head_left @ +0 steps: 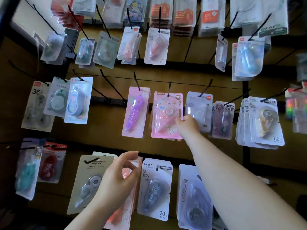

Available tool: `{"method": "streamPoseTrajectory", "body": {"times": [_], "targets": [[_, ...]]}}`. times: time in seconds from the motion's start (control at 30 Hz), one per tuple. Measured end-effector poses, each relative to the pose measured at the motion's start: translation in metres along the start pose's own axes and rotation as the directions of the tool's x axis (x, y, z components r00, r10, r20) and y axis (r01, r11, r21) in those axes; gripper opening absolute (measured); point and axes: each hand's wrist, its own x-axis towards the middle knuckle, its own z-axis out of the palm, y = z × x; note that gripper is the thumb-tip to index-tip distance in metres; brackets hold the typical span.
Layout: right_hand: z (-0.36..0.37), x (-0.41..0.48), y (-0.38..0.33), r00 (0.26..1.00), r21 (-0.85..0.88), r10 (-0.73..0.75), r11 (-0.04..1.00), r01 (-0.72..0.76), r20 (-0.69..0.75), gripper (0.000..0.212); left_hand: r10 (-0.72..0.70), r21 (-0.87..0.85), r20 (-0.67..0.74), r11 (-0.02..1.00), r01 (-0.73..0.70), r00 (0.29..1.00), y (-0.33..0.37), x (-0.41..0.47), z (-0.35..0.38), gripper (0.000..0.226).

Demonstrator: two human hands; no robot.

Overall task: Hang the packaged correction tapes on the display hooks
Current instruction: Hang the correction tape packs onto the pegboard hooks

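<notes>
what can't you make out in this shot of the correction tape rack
Head view only:
- Salmon pack in the left hand: the hand covers most of it; one pack or several, unclear.
- Right hand fingers: tucked behind the pink "30" pack it pinches.
- Moon pack: right forearm covers part, bottom edge cuts it.
- Top row packs: blurred, print unreadable.

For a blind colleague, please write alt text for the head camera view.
The right hand grips the right edge of a pink correction tape pack hanging on a black hook, on a display wall full of packaged tapes. The left hand holds more pink packs lower down.
</notes>
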Motion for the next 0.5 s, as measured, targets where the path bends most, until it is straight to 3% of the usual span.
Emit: {"method": "streamPoseTrajectory", "body": {"times": [0.13, 0.27, 0.5], "targets": [[0.000, -0.008, 0.013, 0.999, 0.040, 0.027, 0.999, -0.028, 0.031, 0.032, 0.019, 0.025, -0.048, 1.000, -0.018, 0.999, -0.002, 0.004, -0.001, 0.037], [-0.013, -0.022, 0.022, 0.997, 0.062, 0.046, 0.997, -0.049, 0.054, 0.026, -0.062, -0.001, -0.041, 0.998, 0.062, 0.997, -0.006, 0.004, -0.001, 0.030], [-0.052, -0.066, 0.034, 0.996, 0.105, 0.055, 0.993, -0.062, 0.077, 0.010, -0.122, -0.026, -0.083, 0.992, 0.120, 0.989, -0.002, -0.006, 0.001, 0.041]]}}
